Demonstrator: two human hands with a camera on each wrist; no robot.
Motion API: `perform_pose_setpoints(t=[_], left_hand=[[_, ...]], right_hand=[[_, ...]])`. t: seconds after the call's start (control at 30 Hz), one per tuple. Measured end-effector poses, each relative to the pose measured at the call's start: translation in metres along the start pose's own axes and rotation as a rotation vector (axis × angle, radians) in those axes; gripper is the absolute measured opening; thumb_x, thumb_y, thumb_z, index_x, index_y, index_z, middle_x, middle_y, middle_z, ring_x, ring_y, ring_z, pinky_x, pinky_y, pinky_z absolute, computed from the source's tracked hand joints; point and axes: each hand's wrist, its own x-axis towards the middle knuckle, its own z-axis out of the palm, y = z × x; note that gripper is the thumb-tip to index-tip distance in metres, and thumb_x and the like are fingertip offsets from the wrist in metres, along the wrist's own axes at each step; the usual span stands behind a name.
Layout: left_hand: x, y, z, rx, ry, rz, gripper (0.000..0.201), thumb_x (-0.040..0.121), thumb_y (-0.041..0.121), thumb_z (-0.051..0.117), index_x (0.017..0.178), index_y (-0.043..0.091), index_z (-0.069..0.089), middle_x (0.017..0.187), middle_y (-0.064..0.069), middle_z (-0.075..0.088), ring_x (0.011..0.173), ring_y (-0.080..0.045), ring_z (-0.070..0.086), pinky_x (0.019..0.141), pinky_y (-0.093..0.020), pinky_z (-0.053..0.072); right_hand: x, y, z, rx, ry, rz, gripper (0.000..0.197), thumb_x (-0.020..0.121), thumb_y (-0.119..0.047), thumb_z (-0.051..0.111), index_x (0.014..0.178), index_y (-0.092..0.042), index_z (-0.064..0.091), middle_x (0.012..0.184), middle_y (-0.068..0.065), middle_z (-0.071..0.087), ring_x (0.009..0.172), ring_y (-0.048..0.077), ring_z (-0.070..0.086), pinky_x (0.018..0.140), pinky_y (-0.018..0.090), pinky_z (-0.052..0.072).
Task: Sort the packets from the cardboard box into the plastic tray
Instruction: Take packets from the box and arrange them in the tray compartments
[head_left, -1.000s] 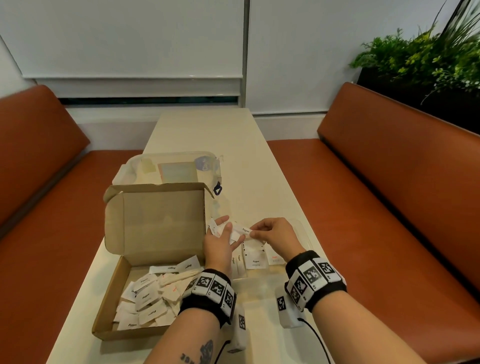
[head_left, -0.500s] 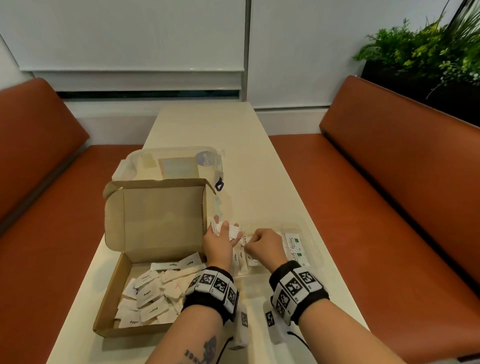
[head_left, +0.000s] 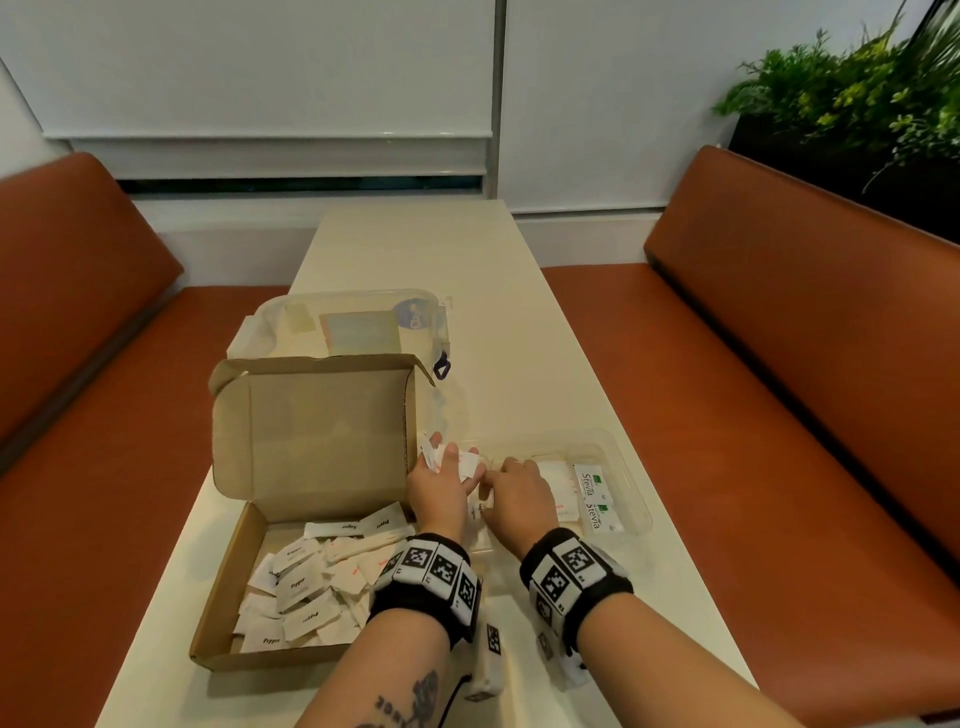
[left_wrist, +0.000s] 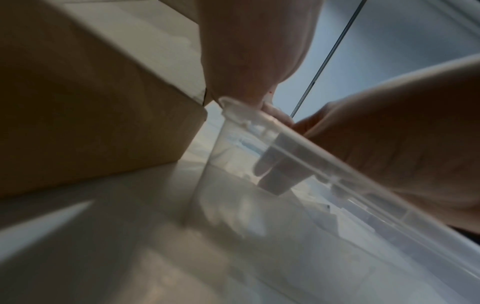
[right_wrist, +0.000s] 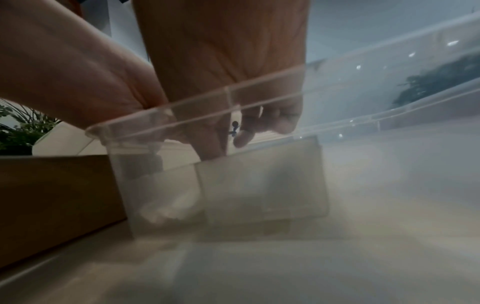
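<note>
An open cardboard box (head_left: 311, 441) stands left on the table, with several white packets (head_left: 301, 587) lying in its base. To its right sits the clear plastic tray (head_left: 638, 501), with white packets and green Stevia packets (head_left: 592, 483) inside. Over the tray's left end, my left hand (head_left: 439, 493) grips a small stack of white packets (head_left: 454, 460). Just to the right, my right hand (head_left: 519, 499) reaches down into the tray. Its fingers (right_wrist: 213, 144) pinch the top edge of a packet (right_wrist: 259, 181) standing inside. The left wrist view shows those fingers (left_wrist: 272, 170) behind the tray's rim (left_wrist: 285, 133).
A clear plastic lid or container (head_left: 353, 322) lies behind the box. The cream table (head_left: 441, 249) runs on towards the wall. Orange benches (head_left: 779, 364) flank both sides, and a planter (head_left: 857, 104) stands at the back right.
My right hand drew one packet off the stack in my left hand and went down into the tray. The left hand sank lower with its stack.
</note>
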Motion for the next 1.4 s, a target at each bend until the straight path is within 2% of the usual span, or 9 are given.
perform_pose_setpoints(t=[0.13,0.43,0.53,0.63,0.8,0.97,1.07,1.2,1.4], left_hand=[[-0.001,0.001,0.001,0.006,0.006,0.001,0.032,0.096,0.006,0.051,0.128,0.009,0.053,0.109,-0.013,0.060,0.082,-0.020,0.066,0.052,-0.021,0.057],[-0.006,0.005,0.002,-0.002,-0.002,0.025,0.026,0.094,0.006,0.055,0.118,0.016,0.061,0.107,-0.011,0.062,0.092,-0.024,0.064,0.055,-0.021,0.056],[-0.007,0.006,0.002,-0.006,-0.056,-0.007,0.023,0.091,0.004,0.060,0.110,0.015,0.066,0.094,-0.007,0.067,0.085,-0.019,0.066,0.056,-0.023,0.057],[-0.013,0.008,0.004,0.013,-0.141,-0.046,0.020,0.091,0.005,0.059,0.109,0.011,0.066,0.084,-0.004,0.068,0.082,-0.015,0.067,0.058,-0.026,0.058],[-0.026,0.009,0.014,0.027,-0.251,-0.167,0.021,0.096,0.013,0.053,0.111,0.006,0.065,0.102,-0.018,0.065,0.092,-0.026,0.066,0.059,-0.028,0.059],[-0.034,0.010,0.018,-0.005,-0.313,-0.288,0.028,0.098,0.011,0.046,0.119,-0.001,0.060,0.110,-0.026,0.063,0.097,-0.032,0.063,0.063,-0.031,0.060],[-0.037,0.005,0.017,0.048,-0.299,-0.244,0.028,0.094,-0.001,0.049,0.120,0.001,0.060,0.110,-0.022,0.064,0.098,-0.030,0.064,0.063,-0.028,0.060],[-0.038,0.003,0.015,0.097,-0.283,-0.159,0.027,0.087,-0.002,0.061,0.114,0.002,0.063,0.104,-0.017,0.068,0.089,-0.025,0.068,0.059,-0.025,0.058],[-0.035,-0.001,0.014,0.209,-0.303,-0.148,0.024,0.082,0.002,0.069,0.106,0.004,0.068,0.104,-0.019,0.070,0.091,-0.027,0.069,0.065,-0.033,0.060]], right_hand=[[0.000,0.003,0.000,-0.118,-0.042,-0.090,0.034,0.088,-0.025,0.054,0.119,-0.038,0.062,0.126,0.002,0.046,0.117,0.027,0.036,0.091,0.037,0.036],[0.000,0.004,-0.003,-0.100,-0.026,-0.025,0.035,0.085,-0.033,0.059,0.120,-0.035,0.063,0.135,0.002,0.041,0.122,0.026,0.032,0.096,0.038,0.033],[0.000,0.008,-0.010,0.128,0.114,0.010,0.030,0.091,-0.022,0.051,0.118,-0.024,0.063,0.127,0.002,0.052,0.116,0.023,0.040,0.093,0.034,0.035],[-0.002,0.015,-0.022,0.585,0.260,0.141,0.018,0.095,-0.021,0.050,0.102,-0.012,0.064,0.100,0.002,0.065,0.094,0.018,0.057,0.079,0.026,0.043],[-0.009,0.035,-0.032,1.030,0.169,0.218,0.019,0.079,-0.024,0.074,0.084,-0.008,0.065,0.072,-0.003,0.062,0.061,0.004,0.054,0.056,0.015,0.046],[-0.013,0.052,-0.026,1.096,0.122,0.246,0.016,0.075,-0.016,0.077,0.082,-0.008,0.065,0.064,-0.010,0.056,0.055,0.001,0.051,0.047,0.010,0.040],[-0.014,0.055,-0.022,1.071,0.136,0.243,0.014,0.077,-0.018,0.075,0.082,-0.009,0.066,0.068,-0.007,0.058,0.059,0.002,0.051,0.052,0.009,0.041],[-0.015,0.054,-0.017,1.076,0.189,0.214,0.016,0.080,-0.025,0.074,0.074,-0.013,0.065,0.068,-0.005,0.060,0.063,0.006,0.053,0.061,0.018,0.044],[-0.010,0.062,-0.014,1.168,0.208,0.253,0.003,0.081,-0.018,0.072,0.081,-0.016,0.069,0.070,-0.005,0.065,0.062,0.004,0.056,0.055,0.016,0.044]])
